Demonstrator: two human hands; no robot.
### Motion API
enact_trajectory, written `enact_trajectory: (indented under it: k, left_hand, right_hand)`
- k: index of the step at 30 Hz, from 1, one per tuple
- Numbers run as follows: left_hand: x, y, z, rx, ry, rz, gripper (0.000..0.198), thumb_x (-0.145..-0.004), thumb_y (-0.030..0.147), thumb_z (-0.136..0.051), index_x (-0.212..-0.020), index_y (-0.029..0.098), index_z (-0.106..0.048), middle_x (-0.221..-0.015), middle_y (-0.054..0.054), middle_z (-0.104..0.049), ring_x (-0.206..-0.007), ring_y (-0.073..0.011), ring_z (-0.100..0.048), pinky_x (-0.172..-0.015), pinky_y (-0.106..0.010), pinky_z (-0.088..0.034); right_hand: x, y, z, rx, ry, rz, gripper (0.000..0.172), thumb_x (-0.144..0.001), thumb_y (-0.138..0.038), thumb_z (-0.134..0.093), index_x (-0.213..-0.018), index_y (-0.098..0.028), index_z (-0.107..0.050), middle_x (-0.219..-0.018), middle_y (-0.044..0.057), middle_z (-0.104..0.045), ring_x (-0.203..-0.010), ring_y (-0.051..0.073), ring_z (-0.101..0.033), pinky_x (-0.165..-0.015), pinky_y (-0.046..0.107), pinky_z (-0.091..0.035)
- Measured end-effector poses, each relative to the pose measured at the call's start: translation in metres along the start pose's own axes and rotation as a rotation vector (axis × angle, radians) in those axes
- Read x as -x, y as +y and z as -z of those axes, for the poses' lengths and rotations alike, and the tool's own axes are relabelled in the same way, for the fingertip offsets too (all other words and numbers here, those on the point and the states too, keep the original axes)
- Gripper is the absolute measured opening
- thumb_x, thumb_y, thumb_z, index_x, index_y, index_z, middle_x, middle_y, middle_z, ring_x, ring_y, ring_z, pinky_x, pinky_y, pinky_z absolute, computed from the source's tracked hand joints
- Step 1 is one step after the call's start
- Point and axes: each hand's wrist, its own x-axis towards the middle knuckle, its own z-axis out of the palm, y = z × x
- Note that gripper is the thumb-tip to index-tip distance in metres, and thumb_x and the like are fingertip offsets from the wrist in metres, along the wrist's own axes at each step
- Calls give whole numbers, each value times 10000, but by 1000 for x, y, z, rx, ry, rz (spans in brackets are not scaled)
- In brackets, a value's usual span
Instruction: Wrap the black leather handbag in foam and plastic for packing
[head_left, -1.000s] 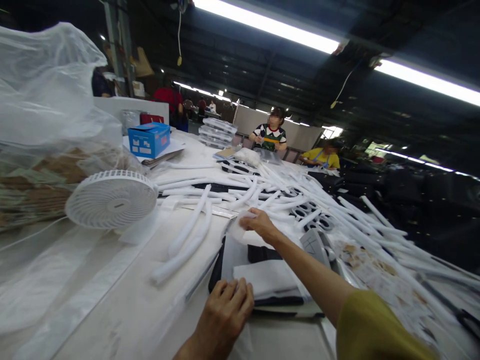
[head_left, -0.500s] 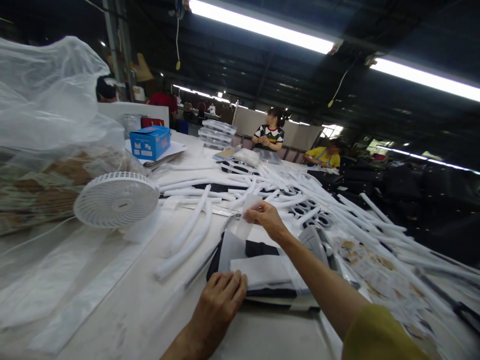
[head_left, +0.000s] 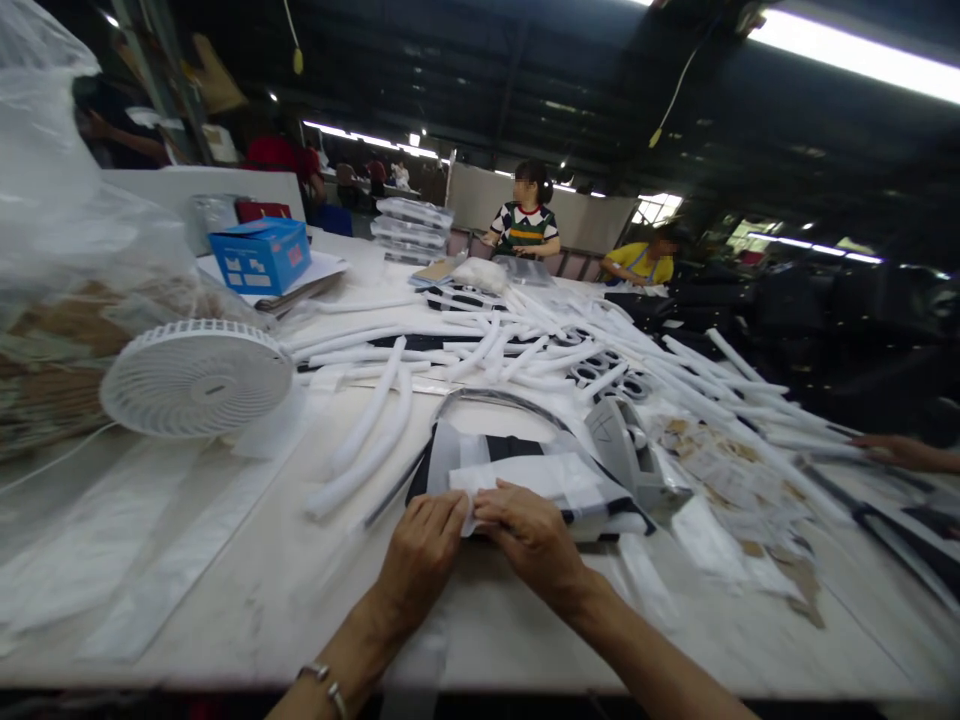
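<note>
A black bag (head_left: 514, 447) lies on the table in front of me, partly covered by thin whitish wrapping, with a folded white sheet (head_left: 517, 477) across its top. Its black curved handle (head_left: 502, 399) arches at the far side. My left hand (head_left: 424, 548) is closed at the bag's near edge, fingers pinching a thin translucent strip (head_left: 469, 520). Close beside it, my right hand (head_left: 534, 540) is closed too, fingertips on the same strip. A grey tape dispenser (head_left: 616, 445) stands just right of the bag.
A white fan (head_left: 199, 385) and a blue box (head_left: 260, 255) stand left. White foam-wrapped tubes (head_left: 525, 360) spread across the middle. Small packets (head_left: 712, 465) lie right. A co-worker's hand (head_left: 896, 452) reaches in at the right edge. Another person (head_left: 525, 225) is across the table.
My right hand has come down from above the bag's far side, bringing the translucent strip to its near edge beside my left hand. A co-worker's hand has appeared at the right.
</note>
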Motion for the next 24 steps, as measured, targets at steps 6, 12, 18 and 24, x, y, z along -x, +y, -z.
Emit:
enact_trajectory:
  k: [6,12,18,24]
  left_hand:
    - [0,-1,4,18,-71,-1,341,-946,87,-412,-1275,98,-499,-940,-99,-684,-845,-189,-638,-794,-340,-521]
    - [1,-6,5,64,-125,-13,319,-892,72,-476,-1180,165,-575,-1001,-91,-685,-900,-204,-633,-787,-352,-523]
    - [-2,-8,7,57,-231,-9,344,-853,71,-550,-1181,172,-569,-1026,-87,-673,-890,-220,-614,-766,-368,-519]
    - [-8,-11,10,28,-262,-41,338,-840,80,-593,-1163,176,-566,-984,-72,-671,-850,-216,-613,-729,-354,-515]
  right_hand:
    - [7,-11,-7,124,88,110,198,-893,-124,-580,-1043,-203,-683,-1041,67,-750,-1058,198,-676,-1026,408,-485]
    - [42,-51,8,-26,-25,120,192,-905,-148,-576,-1073,-211,-644,-928,25,-756,-975,150,-688,-1055,344,-468]
    - [74,-68,-19,248,-241,254,339,-958,-209,-482,-1288,-199,-557,-1328,87,-611,-1309,276,-479,-1124,494,-381]
    - [56,-65,-61,80,-126,153,134,-876,-200,-542,-931,-195,-665,-881,60,-724,-1008,221,-649,-1153,468,-329]
